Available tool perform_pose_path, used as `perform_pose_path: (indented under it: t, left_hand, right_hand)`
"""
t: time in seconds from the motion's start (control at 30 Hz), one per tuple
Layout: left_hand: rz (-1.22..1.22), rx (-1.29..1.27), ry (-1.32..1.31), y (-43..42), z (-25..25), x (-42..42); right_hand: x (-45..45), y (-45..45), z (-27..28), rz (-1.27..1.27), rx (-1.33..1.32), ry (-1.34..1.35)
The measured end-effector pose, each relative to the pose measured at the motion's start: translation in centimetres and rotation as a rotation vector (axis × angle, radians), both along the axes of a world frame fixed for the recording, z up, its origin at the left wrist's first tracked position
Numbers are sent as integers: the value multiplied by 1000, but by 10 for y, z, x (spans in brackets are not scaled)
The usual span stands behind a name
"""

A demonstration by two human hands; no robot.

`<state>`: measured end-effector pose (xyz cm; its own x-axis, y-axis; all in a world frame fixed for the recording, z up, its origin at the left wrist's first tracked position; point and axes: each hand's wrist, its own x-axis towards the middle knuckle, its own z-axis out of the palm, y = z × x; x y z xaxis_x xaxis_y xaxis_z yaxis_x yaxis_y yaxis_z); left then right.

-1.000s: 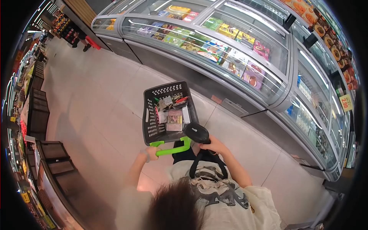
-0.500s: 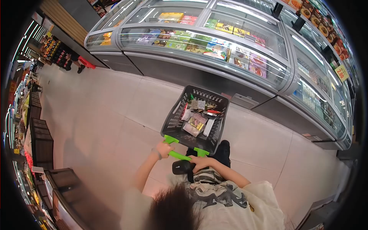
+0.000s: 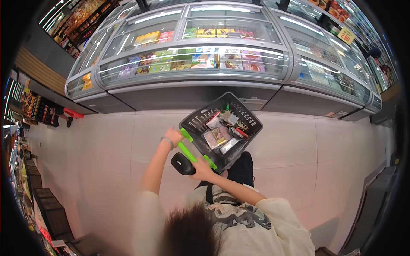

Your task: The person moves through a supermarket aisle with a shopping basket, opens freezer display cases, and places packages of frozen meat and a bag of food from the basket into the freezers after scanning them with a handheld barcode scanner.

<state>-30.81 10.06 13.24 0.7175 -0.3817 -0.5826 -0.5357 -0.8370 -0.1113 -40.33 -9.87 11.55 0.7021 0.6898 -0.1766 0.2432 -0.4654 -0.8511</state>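
A dark basket [image 3: 200, 121] with a green handle [image 3: 187, 152] is tilted in front of my body, with several packages in it, among them a tray of pink meat [image 3: 217, 137]. My left hand [image 3: 174, 137], with a band at the wrist, is wrapped round the upper left end of the handle. At the handle's lower end, my right hand [image 3: 202, 170] is closed on it. A black rounded case [image 3: 183, 164] hangs beside my right hand; whether the fingers touch it is hidden.
Glass-topped freezers [image 3: 192, 80] with colourful boxes span the area ahead. Dark crates [image 3: 52, 209] line the left side. A person's legs [image 3: 64, 117] show at the far left near a red object [image 3: 74, 113]. A grey cabinet [image 3: 370, 209] stands at right.
The view has turned right, bringing the freezers squarely ahead. The basket has swung round to point up and right. My right hand has come onto the handle, and the black case has moved left.
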Motion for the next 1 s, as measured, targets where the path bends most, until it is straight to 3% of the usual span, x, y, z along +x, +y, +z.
perform_pose_path:
  t: [0.23, 0.37, 0.6, 1.0]
  left_hand:
    - [-143, 46, -69, -47, -56, 94]
    - [-237, 46, -98, -98, -43, 136]
    - [-421, 29, -92, -165, -48, 206]
    - [-525, -8, -73, -300, -69, 287]
  right_hand:
    - [52, -24, -43, -227, -34, -104]
    - [83, -50, -59, -315, -134, -155]
    - [136, -98, -59, -373, -151, 17]
    - [200, -212, -78, -520, -151, -3]
